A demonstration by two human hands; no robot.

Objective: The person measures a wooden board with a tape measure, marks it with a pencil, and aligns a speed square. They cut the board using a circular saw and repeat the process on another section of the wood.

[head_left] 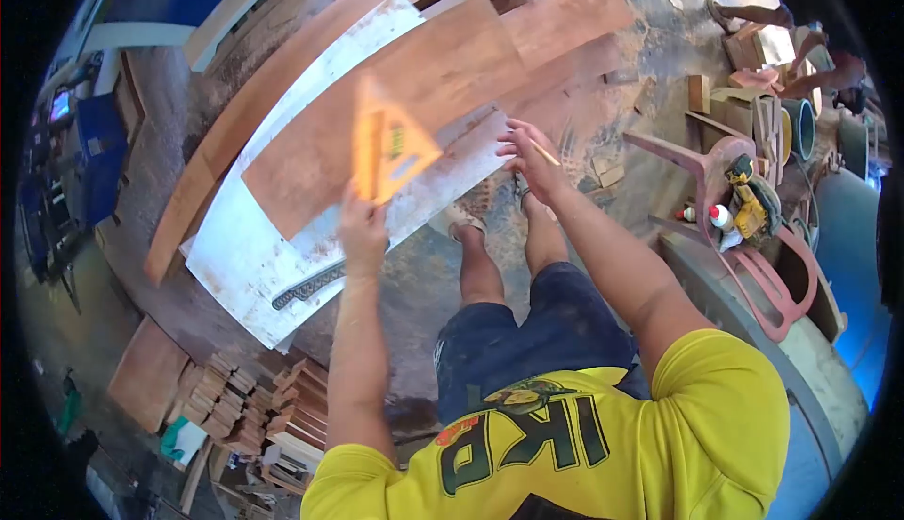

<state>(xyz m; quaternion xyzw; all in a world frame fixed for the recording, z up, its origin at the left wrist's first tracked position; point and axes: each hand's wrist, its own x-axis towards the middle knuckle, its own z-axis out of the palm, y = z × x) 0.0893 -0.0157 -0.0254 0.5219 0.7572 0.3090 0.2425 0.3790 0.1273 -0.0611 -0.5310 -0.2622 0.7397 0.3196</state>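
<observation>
My left hand [363,230] grips the lower corner of an orange triangular square [391,151], which is slightly blurred and raised over a wide brown wooden board [452,64]. That board lies on a white sheet [240,256] with a curved edge. To the right of the board, my right hand [535,158] is raised with a pencil [545,153] held between its curled fingers. A dark patterned strip [309,287] rests on the sheet, below and left of my left hand.
A pink plastic chair [767,285] at the right holds a yellow drill [750,211] and a white bottle [721,217]. Stacked wood pieces [226,402] lie at the lower left. A long curved board [193,186] borders the sheet. Another person's arm [829,78] shows at the upper right.
</observation>
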